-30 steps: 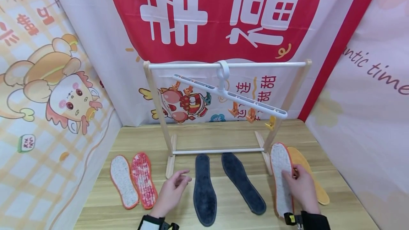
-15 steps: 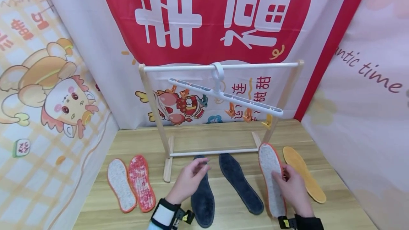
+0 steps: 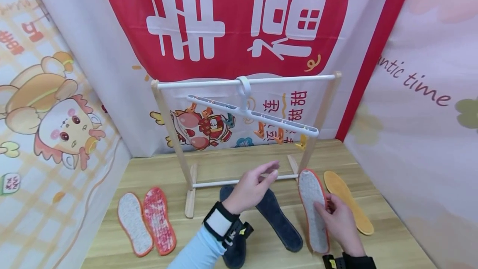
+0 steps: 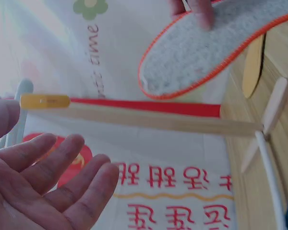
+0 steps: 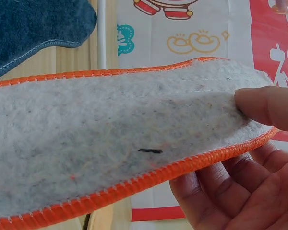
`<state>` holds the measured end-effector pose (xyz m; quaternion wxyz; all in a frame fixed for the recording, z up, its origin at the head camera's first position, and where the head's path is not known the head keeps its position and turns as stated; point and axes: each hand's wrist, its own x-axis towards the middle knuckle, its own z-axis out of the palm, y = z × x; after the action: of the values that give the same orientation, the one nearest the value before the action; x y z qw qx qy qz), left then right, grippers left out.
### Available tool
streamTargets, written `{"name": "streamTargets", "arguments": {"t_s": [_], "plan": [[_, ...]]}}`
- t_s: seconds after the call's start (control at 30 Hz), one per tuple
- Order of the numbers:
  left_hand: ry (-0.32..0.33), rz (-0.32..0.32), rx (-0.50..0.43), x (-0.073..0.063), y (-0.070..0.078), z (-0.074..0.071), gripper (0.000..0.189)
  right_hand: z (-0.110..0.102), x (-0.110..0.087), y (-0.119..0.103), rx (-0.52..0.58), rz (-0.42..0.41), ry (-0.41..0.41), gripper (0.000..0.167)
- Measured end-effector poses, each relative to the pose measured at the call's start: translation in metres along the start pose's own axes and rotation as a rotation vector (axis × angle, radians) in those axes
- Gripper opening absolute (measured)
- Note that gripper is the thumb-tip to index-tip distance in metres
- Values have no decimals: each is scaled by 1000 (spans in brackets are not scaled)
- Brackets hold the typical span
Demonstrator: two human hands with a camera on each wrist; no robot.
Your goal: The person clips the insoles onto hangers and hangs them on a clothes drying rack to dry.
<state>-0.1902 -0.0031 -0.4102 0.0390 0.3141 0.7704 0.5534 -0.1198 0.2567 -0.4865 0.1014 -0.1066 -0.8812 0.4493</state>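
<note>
Your right hand (image 3: 342,222) pinches the grey insole (image 3: 312,206) at its three o'clock edge; your left hand (image 3: 248,191), fingers apart, has open room toward the hanger (image 3: 263,116) at twelve

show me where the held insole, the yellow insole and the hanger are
Held insole (image 5: 129,136): right wrist view, on the middle of its grey face
Yellow insole (image 3: 351,201): head view, on its middle
Hanger (image 3: 254,115): head view, on its bar, just right of the hook
</note>
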Motion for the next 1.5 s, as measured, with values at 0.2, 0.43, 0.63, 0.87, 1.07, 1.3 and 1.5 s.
{"name": "streamTargets", "arguments": {"t_s": [0.2,0.43,0.63,0.87,1.07,1.3,1.5], "plan": [[-5,93,-14,24,20,9,48,0,1,1,-25,23,-33,29],[38,80,-167,46,31,18,51,-2,1,-2,-20,41,-49,28],[42,54,-408,57,39,25,51,-2,0,-3,-14,56,-53,25],[62,6,-492,66,48,27,49,-5,1,-8,15,5,1,27],[59,7,-472,69,47,27,47,-11,2,-17,90,-76,46,26],[66,2,-405,71,49,29,42,-18,2,-30,126,-116,84,26],[119,0,-391,73,54,30,39,-19,2,-35,118,-152,114,20]]}}
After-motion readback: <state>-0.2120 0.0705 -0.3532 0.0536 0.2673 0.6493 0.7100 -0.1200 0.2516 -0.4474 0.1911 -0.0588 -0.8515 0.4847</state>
